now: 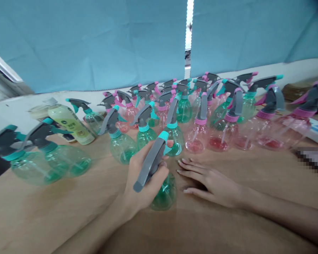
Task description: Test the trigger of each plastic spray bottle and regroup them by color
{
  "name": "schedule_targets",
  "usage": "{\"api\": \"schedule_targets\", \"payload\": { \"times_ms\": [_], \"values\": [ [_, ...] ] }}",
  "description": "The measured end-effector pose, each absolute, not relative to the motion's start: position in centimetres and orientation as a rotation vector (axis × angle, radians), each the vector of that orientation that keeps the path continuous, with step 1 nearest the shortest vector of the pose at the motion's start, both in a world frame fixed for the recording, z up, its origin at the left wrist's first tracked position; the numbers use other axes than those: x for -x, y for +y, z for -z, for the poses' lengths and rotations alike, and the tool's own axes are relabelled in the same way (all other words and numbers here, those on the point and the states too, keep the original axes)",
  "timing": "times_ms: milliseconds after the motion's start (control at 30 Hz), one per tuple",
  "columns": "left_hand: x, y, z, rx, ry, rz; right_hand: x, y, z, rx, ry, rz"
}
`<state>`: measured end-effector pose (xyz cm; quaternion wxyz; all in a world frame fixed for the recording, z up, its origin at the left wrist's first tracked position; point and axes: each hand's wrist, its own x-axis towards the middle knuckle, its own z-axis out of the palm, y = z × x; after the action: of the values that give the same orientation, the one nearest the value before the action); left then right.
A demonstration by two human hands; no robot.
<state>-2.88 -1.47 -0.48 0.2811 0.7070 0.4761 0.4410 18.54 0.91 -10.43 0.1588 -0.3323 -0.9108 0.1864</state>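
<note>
A blue sheet [95, 42] hangs behind a wood-grain table [214, 225]. Across the table stand teal-collared trigger sprayers [123, 150] and pink-collared trigger sprayers [197, 139], most with a little tinted liquid showing at the base. The left hand [145, 173] grips a green trigger spray bottle [164, 195] at front centre, its fingers wrapped around the neck beneath the grey head, the teal nozzle [163, 135] pointing away from the person. Whether its base touches the table cannot be told. The right hand [212, 181] lies beside it, palm down, fingers spread and holding nothing. The bottle is probably light, its thin plastic wall springy and perhaps slick; the narrow neck looks the surest hold, clear of the trigger. No label shows on it; a pale-green lotion bottle [71, 121] at left carries a dark oval emblem and lettering too blurred to read.
</note>
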Motion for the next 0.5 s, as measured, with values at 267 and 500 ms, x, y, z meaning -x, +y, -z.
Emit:
{"api": "schedule_targets", "payload": {
  "times_ms": [267,500],
  "values": [
    [3.2,-1.4,1.3,-1.909,1.235,-1.189,-18.6,0.9,10.4,0.935,-2.588,-0.533],
    [3.3,-1.2,1.5,-1.895,1.188,-1.183,-18.6,0.9,10.6,0.928,-2.592,-0.533]
  ]
}}
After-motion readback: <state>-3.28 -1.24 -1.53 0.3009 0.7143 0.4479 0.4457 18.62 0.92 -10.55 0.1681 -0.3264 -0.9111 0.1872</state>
